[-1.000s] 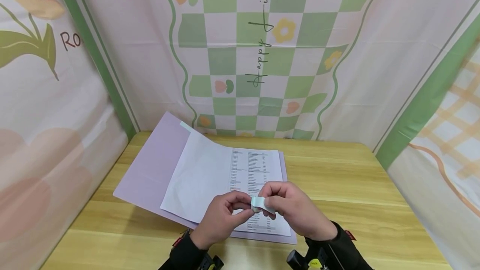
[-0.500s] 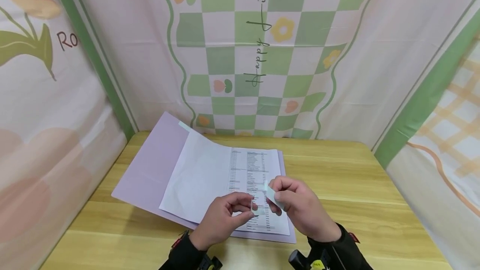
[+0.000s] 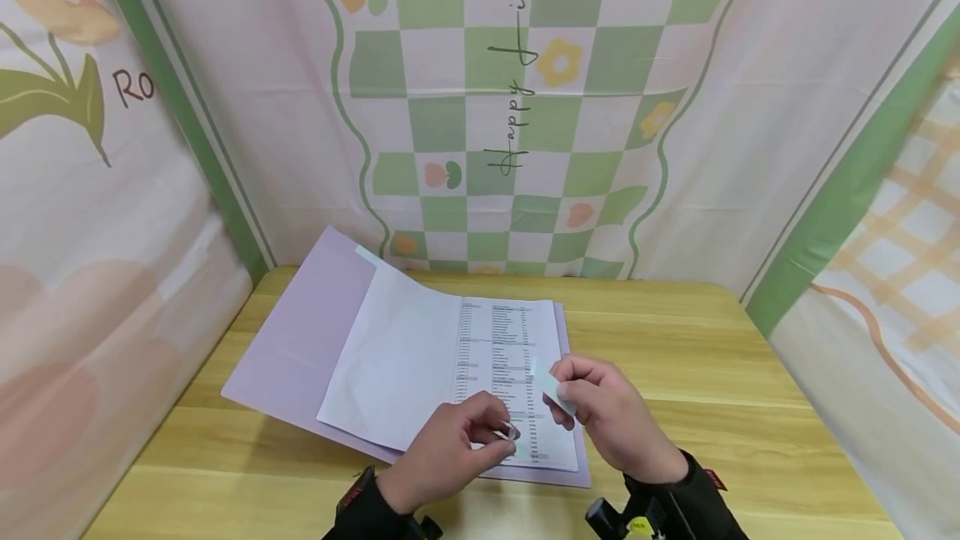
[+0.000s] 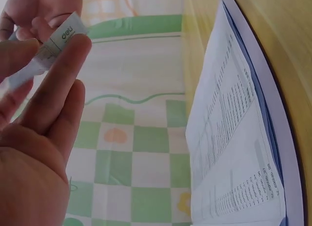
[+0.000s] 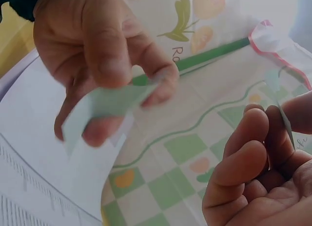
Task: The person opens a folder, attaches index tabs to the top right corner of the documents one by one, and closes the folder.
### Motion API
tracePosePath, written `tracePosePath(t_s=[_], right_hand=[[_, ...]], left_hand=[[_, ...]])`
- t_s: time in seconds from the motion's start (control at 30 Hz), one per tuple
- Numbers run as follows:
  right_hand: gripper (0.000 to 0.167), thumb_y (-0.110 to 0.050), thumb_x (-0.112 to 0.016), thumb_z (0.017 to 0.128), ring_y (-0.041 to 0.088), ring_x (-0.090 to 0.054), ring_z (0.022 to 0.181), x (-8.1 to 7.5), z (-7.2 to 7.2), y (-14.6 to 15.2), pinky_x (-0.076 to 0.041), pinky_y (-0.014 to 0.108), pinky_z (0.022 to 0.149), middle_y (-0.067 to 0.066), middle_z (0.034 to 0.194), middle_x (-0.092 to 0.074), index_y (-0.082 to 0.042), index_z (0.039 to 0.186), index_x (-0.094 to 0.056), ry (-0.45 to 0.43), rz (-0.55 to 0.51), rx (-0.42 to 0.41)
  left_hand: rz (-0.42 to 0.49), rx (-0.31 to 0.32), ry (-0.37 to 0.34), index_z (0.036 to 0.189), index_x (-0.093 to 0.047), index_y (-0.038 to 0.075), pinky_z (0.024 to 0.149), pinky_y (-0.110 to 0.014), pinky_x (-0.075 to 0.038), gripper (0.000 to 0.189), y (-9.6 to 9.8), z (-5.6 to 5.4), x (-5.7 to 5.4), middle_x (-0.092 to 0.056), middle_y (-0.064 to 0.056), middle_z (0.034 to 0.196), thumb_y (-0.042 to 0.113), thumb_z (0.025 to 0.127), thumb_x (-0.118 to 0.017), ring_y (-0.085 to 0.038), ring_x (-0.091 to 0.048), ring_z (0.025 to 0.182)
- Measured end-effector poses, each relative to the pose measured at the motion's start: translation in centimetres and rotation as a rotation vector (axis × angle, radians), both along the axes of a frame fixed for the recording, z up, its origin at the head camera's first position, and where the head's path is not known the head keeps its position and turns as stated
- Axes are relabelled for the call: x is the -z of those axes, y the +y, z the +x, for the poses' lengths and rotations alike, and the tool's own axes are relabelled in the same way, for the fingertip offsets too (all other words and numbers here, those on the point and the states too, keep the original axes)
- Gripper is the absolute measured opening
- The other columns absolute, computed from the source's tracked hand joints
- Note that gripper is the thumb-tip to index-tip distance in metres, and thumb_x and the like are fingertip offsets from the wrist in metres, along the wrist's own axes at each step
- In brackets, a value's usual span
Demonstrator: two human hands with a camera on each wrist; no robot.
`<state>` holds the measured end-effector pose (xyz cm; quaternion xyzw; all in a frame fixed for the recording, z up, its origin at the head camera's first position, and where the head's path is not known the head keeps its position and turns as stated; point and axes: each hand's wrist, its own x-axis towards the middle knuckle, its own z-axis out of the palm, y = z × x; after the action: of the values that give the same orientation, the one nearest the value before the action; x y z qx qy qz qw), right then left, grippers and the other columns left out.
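The left hand (image 3: 450, 448) pinches a pale green strip (image 5: 112, 99) between thumb and fingers; in the right wrist view the strip is bent and motion-blurred. Its printed side, marked "deli" (image 4: 67, 35), shows in the left wrist view. In the right hand (image 3: 618, 415) a pale green sticky tab (image 3: 557, 394) is pinched by thumb and index finger, with a clearer end pointing away. The two hands are apart, both over the right page of an open lilac folder (image 3: 300, 340). Printed tables fill that page (image 3: 510, 340).
A blank white sheet (image 3: 397, 348) lies on the left side of the folder, and a pale tab (image 3: 367, 257) sticks out at its top. Under everything is a wood-grain table (image 3: 675, 357). A patterned cloth (image 3: 510, 107) hangs behind it.
Both hands were together at the pale green piece; the right hand then pulled away to the right with a tab. The left hand has since turned the strip it holds.
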<state>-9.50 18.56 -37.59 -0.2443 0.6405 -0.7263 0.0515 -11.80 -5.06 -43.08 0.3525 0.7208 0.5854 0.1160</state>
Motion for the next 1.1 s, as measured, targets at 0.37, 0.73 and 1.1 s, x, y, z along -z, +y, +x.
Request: tracePosePath(t_s=[0.37,0.73,1.1], right_hand=[[0.017,0.004,-0.04,0.099,0.022,-0.049,0.068,0.5,0.3,1.9,-0.042,0.03,0.06,0.009,0.081,-0.05,0.007,0.083,-0.046,-0.068,0.024,0.075],[0.017,0.0,-0.042,0.103,0.018,-0.057,0.066,0.4,0.4,4.1,-0.047,0.027,0.057,0.012,0.083,-0.059,0.009,0.09,-0.048,-0.12,0.069,0.085],[0.014,0.0,-0.046,0.103,0.017,-0.058,0.065,-0.1,0.9,5.4,-0.048,0.028,0.056,0.011,0.082,-0.062,0.007,0.092,-0.051,-0.093,0.103,0.106]], left_hand=[[-0.042,-0.265,0.168,0.09,-0.072,0.022,0.073,-0.026,-0.05,0.014,-0.6,-0.4,0.0,-0.068,0.014,0.091,0.032,0.097,-0.065,-0.007,-0.064,0.084],[-0.148,-0.404,0.335,0.114,-0.075,0.008,0.076,-0.025,-0.05,0.02,0.1,-1.6,-0.5,-0.058,0.008,0.104,0.008,0.097,-0.064,-0.007,-0.061,0.092],[-0.541,-0.059,0.884,0.092,-0.074,0.019,0.055,-0.011,-0.032,0.005,9.3,-0.4,0.8,-0.053,0.012,0.076,0.015,0.091,-0.071,0.002,-0.041,0.06]])
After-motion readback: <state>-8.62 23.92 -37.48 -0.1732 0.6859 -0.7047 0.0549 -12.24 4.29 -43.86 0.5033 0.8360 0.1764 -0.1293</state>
